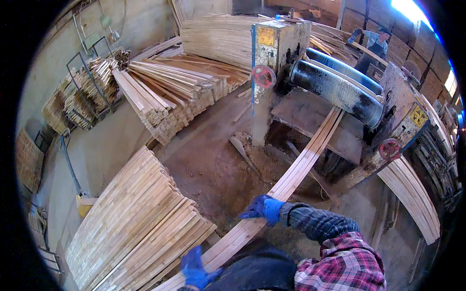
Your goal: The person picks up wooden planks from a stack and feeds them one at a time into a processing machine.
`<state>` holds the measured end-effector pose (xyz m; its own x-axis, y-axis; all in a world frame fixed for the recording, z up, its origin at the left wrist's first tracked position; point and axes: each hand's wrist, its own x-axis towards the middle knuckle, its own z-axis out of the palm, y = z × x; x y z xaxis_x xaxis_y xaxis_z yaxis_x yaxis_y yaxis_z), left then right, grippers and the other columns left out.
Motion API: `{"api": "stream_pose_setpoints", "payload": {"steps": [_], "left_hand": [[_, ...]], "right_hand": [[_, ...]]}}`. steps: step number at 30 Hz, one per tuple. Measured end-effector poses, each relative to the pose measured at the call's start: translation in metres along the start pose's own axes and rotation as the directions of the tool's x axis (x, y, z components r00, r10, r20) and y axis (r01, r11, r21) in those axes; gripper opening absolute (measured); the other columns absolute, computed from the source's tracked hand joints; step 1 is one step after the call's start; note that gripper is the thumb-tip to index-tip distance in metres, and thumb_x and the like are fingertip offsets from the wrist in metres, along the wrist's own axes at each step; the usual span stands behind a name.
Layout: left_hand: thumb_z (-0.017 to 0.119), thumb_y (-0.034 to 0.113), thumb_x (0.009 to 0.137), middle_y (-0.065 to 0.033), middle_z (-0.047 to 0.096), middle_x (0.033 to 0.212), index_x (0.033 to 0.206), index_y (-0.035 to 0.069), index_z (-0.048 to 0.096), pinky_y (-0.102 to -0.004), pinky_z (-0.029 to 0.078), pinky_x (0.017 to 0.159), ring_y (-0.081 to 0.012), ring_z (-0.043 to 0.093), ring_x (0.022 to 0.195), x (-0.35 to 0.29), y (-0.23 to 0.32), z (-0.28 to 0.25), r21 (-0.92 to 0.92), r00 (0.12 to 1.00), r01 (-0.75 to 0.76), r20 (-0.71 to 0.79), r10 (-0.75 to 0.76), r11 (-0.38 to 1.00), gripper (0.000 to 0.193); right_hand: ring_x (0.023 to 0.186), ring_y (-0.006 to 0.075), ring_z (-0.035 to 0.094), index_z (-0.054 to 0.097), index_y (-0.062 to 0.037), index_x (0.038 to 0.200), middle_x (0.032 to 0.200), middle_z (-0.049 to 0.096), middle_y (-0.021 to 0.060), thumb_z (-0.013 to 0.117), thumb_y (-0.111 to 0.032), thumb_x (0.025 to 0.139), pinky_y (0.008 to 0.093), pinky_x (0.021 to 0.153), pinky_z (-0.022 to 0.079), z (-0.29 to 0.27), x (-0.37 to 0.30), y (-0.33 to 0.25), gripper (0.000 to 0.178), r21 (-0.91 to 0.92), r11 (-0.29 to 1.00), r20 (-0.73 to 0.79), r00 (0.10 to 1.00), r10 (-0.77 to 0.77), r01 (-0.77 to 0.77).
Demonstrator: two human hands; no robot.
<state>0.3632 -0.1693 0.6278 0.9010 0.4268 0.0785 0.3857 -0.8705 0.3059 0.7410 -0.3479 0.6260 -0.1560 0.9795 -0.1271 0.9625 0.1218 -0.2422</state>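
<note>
A bundle of long, narrow wooden strips (305,157) slants from the lower edge up to the black rollers (335,87) of a worn machine, its far end at the lower roller. My right hand (264,209), in a blue glove, is closed over the strips about midway, fingers across their top. Nearer the lower edge, my left hand (198,269), also blue-gloved, grips the same strips from their left side, with its thumb lying across them. The undersides of both hands' grips are hidden.
A large stack of strips (141,218) stands close on my left, another pile (179,92) behind it. Red handwheels (263,76) stick out from the machine's posts. Curved-looking strips (412,199) lie right. Beyond the rollers, a person (376,46) handles a board. A pallet-jack handle (70,160) stands far left.
</note>
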Motion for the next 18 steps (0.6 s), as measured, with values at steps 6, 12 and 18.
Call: {"api": "stream_pose_setpoints", "payload": {"steps": [6,12,18], "left_hand": [[0.09,0.05,0.052,-0.0154,0.04,0.153,0.155,0.016,0.03,-0.0569,0.025,0.117,-0.0315,0.034,0.143,-0.118,-0.127,-0.066,0.259,0.769,0.436,0.39,-0.506,0.862,0.124],[0.086,0.058,0.036,-0.0142,0.052,0.124,0.132,0.009,0.049,-0.0537,0.021,0.118,-0.0342,0.047,0.125,-0.105,-0.202,-0.014,0.422,0.916,0.342,0.051,-0.399,0.84,0.114],[0.084,0.069,0.04,-0.0162,0.051,0.128,0.132,0.009,0.048,-0.0602,0.017,0.117,-0.0358,0.046,0.128,-0.063,-0.117,0.016,0.581,0.877,0.398,-0.015,-0.479,0.71,0.116]], "right_hand": [[0.121,0.0283,0.058,0.05,-0.0308,0.144,0.128,0.062,0.0054,0.082,-0.021,0.049,0.0475,0.105,0.042,-0.014,-0.05,0.082,0.1,-0.088,0.996,-0.183,0.983,-0.027,0.011],[0.134,0.032,0.048,0.05,-0.0266,0.143,0.144,0.053,0.0084,0.067,-0.016,0.076,0.0487,0.114,0.033,-0.007,-0.065,0.106,0.07,-0.214,0.776,-0.496,0.75,0.438,-0.594],[0.13,0.038,0.049,0.046,-0.026,0.146,0.145,0.05,0.0116,0.061,-0.015,0.083,0.0504,0.112,0.038,0.0,0.019,0.015,0.066,0.108,0.992,-0.478,0.872,0.106,-0.062]]}}
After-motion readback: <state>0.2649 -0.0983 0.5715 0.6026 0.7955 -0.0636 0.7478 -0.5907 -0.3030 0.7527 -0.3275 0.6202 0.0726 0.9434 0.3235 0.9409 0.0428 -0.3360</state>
